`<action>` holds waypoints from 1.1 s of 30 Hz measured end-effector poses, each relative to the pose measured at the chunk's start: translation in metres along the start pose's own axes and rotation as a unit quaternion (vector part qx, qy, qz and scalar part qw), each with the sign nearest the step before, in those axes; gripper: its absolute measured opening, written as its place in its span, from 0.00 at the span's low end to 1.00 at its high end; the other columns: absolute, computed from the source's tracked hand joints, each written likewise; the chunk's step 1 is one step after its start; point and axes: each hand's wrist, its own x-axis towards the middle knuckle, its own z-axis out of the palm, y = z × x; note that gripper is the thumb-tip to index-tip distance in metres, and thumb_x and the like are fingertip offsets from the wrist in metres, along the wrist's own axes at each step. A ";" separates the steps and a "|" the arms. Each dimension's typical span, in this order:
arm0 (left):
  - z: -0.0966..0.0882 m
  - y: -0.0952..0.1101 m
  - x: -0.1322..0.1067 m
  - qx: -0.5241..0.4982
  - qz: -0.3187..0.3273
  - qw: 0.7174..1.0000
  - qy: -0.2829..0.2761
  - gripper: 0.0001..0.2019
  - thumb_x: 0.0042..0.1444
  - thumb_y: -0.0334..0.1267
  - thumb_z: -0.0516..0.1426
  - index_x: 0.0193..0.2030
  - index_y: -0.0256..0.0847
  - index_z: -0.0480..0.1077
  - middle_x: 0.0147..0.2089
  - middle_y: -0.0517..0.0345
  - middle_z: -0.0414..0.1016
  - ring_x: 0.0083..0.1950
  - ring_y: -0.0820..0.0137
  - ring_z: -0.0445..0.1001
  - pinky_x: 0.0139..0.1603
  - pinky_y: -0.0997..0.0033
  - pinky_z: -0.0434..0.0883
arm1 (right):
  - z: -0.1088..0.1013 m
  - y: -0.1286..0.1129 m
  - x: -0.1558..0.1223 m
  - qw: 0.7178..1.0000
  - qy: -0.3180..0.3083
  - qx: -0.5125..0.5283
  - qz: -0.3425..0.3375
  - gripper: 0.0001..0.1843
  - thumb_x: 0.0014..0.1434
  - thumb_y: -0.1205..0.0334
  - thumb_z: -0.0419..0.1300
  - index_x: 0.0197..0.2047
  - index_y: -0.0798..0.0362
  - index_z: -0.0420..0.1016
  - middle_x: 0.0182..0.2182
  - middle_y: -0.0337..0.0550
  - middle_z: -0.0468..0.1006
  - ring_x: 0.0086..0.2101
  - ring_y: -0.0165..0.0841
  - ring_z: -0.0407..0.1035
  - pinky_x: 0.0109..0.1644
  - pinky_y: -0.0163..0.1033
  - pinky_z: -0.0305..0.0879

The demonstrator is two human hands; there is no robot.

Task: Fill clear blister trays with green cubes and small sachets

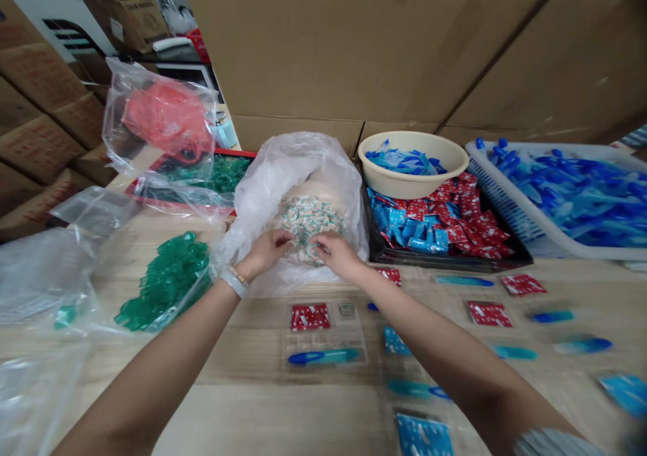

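A white plastic bag stands with its mouth open towards me, full of small white-and-green pieces. My left hand reaches over its near edge from the left, fingertips pinched together at the pile. From the right, my right hand meets the same pile with thumb and fingers drawn together. Whatever lies between the fingertips of each hand is too small to make out. On the table in front sits a clear compartment case bearing a red packet, a small green-and-white square and a blue pen-like item.
Green translucent pieces spill from a clear bag at left. Behind the bag rise cardboard boxes. To the right stand a cream basin, a black tray of red and blue packets, and a white basket of blue items.
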 end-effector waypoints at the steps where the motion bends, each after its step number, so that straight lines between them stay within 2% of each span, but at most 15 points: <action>1: 0.000 0.002 -0.003 0.020 0.018 1.000 0.004 0.12 0.47 0.34 0.52 0.39 0.34 0.70 0.33 0.55 0.73 0.32 0.71 0.69 0.34 0.72 0.66 | -0.001 0.000 -0.002 1.000 0.002 0.004 -0.002 0.09 0.50 0.72 0.55 0.35 0.55 0.72 0.31 0.42 0.74 0.35 0.31 0.66 0.42 0.37 0.59; 5: 0.001 0.008 -0.011 0.127 0.121 0.984 0.024 0.11 0.50 0.32 0.51 0.39 0.35 0.70 0.37 0.52 0.72 0.38 0.70 0.69 0.41 0.71 0.65 | -0.001 -0.002 -0.011 1.000 0.009 -0.011 -0.015 0.09 0.49 0.73 0.56 0.35 0.55 0.72 0.33 0.44 0.73 0.37 0.32 0.65 0.44 0.37 0.58; 8: 0.002 0.009 -0.016 0.175 0.158 0.972 0.017 0.10 0.52 0.31 0.50 0.39 0.36 0.70 0.38 0.52 0.71 0.40 0.69 0.69 0.43 0.71 0.65 | 0.002 -0.006 -0.015 1.000 0.004 -0.021 -0.022 0.09 0.49 0.73 0.56 0.35 0.55 0.72 0.34 0.44 0.73 0.37 0.32 0.65 0.44 0.37 0.58; 11: 0.004 0.008 -0.019 0.232 0.146 0.962 -0.014 0.11 0.52 0.31 0.49 0.40 0.38 0.70 0.39 0.53 0.71 0.41 0.69 0.69 0.44 0.71 0.65 | 0.004 -0.010 -0.017 0.999 -0.011 -0.029 -0.023 0.09 0.50 0.72 0.55 0.35 0.55 0.72 0.33 0.44 0.73 0.38 0.32 0.64 0.43 0.37 0.59; 14: 0.004 0.005 -0.019 0.272 0.100 0.957 -0.022 0.12 0.51 0.30 0.49 0.39 0.39 0.71 0.40 0.51 0.71 0.42 0.68 0.69 0.44 0.70 0.64 | 0.005 -0.013 -0.019 0.999 -0.019 -0.042 -0.019 0.09 0.51 0.71 0.55 0.35 0.55 0.73 0.33 0.44 0.72 0.37 0.32 0.64 0.43 0.37 0.59; 18: -0.003 -0.001 -0.012 0.246 0.053 0.967 -0.046 0.12 0.48 0.29 0.50 0.36 0.38 0.72 0.37 0.53 0.74 0.38 0.68 0.70 0.41 0.72 0.65 | 0.005 -0.012 -0.023 0.999 -0.024 -0.042 -0.011 0.09 0.51 0.72 0.55 0.36 0.56 0.73 0.33 0.45 0.72 0.36 0.32 0.64 0.42 0.37 0.59; 21: -0.005 0.000 -0.003 0.221 0.061 0.970 -0.086 0.11 0.47 0.31 0.51 0.35 0.38 0.72 0.32 0.56 0.74 0.34 0.70 0.69 0.37 0.73 0.64 | 0.007 -0.010 -0.025 0.999 -0.027 -0.035 -0.006 0.09 0.51 0.72 0.55 0.35 0.55 0.73 0.32 0.44 0.72 0.36 0.32 0.64 0.42 0.36 0.59; 24: 0.000 0.006 0.003 0.232 0.078 0.964 -0.101 0.11 0.47 0.32 0.50 0.34 0.37 0.72 0.27 0.57 0.72 0.30 0.70 0.68 0.34 0.74 0.64 | 0.009 -0.010 -0.026 0.999 -0.020 -0.040 -0.002 0.09 0.51 0.71 0.54 0.35 0.54 0.73 0.32 0.43 0.71 0.35 0.32 0.64 0.42 0.36 0.59; 30: 0.012 0.008 0.002 0.250 0.097 0.962 -0.059 0.12 0.46 0.32 0.50 0.35 0.35 0.72 0.35 0.50 0.72 0.36 0.68 0.69 0.40 0.70 0.64 | 0.014 -0.022 -0.037 0.987 -0.009 -0.161 0.010 0.10 0.52 0.70 0.53 0.37 0.53 0.72 0.35 0.46 0.70 0.38 0.35 0.62 0.42 0.38 0.58; 33: 0.014 0.008 0.004 0.270 0.088 0.956 -0.071 0.12 0.46 0.34 0.50 0.34 0.37 0.72 0.35 0.51 0.73 0.34 0.68 0.69 0.37 0.72 0.64 | 0.017 -0.021 -0.038 0.977 -0.023 -0.211 0.019 0.10 0.52 0.69 0.53 0.38 0.53 0.71 0.35 0.45 0.70 0.38 0.36 0.62 0.41 0.39 0.58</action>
